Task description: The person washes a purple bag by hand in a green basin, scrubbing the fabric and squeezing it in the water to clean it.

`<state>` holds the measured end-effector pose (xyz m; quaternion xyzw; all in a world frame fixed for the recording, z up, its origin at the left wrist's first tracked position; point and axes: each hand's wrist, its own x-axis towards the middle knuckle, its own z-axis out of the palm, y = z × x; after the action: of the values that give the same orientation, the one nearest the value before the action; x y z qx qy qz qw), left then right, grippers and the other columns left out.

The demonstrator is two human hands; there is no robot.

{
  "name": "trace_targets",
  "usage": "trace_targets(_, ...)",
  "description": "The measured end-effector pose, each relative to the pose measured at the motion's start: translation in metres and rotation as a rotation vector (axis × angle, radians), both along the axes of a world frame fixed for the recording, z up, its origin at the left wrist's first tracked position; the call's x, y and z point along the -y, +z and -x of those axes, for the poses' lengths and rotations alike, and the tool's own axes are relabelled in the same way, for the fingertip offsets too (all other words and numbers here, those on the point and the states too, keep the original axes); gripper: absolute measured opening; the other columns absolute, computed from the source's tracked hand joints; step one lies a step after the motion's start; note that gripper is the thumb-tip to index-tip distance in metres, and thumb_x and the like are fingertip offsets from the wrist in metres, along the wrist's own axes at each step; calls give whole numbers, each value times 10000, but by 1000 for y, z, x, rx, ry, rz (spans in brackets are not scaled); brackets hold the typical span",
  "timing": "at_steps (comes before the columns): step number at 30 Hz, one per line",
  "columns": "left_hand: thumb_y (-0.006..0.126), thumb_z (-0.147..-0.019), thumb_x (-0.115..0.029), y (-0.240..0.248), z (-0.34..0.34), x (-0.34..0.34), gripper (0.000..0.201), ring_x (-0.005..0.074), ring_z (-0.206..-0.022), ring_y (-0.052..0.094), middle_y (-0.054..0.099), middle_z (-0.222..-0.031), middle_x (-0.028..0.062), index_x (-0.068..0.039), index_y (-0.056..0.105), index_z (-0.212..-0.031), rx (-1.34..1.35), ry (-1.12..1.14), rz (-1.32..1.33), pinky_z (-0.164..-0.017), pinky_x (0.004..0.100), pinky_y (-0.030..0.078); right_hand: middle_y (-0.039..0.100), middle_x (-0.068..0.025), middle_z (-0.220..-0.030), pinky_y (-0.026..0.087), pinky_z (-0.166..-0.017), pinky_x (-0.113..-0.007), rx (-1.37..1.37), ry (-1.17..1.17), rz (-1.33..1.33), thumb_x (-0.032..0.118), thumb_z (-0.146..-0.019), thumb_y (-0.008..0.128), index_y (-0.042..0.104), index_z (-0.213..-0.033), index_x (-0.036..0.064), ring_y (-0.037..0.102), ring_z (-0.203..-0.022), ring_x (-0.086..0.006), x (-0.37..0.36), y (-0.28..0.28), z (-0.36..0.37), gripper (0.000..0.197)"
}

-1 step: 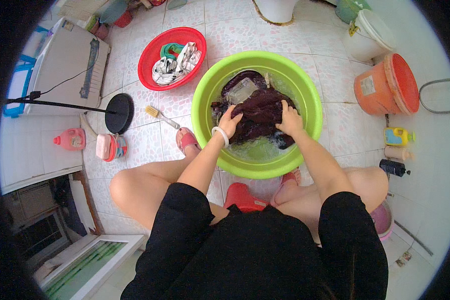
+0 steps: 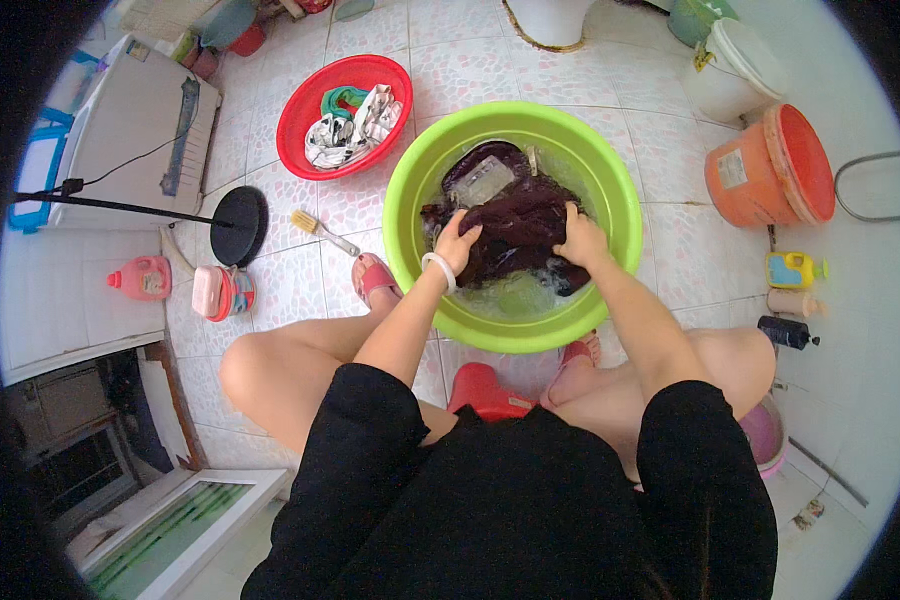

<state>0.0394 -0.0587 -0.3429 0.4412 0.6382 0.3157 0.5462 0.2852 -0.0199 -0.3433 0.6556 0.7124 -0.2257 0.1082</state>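
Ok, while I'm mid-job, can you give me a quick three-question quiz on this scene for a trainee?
1. What are the left hand and the right hand both holding inside the green basin?
2. True or false: the brush lies on the tiled floor.
3. Which wrist wears the white band? A) left B) right C) neither

Key: 1. The dark cloth. 2. True. 3. A.
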Motion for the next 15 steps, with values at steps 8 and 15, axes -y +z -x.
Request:
trace_targets(8, 571, -830, -127, 92, 22, 34, 368, 197, -952, 563, 601, -1056, 116, 22, 496, -1158, 151, 65, -286, -871, 289, 416, 637, -188, -908, 465, -762, -369, -167, 154, 93, 360, -567, 783, 627, -963, 6, 601, -868, -292, 33, 102, -17, 553)
trace_targets(15, 533, -863, -125, 244, 10, 13, 341, 194, -949, 566, 583, -1078, 114, 13, 480, -1170, 431, 110, -220, -852, 318, 451, 651, -108, -923, 436, -808, -302, -673, 198, 129, 341, -573, 784, 625, -992, -8, 595, -863, -200, 17, 219, -36, 568)
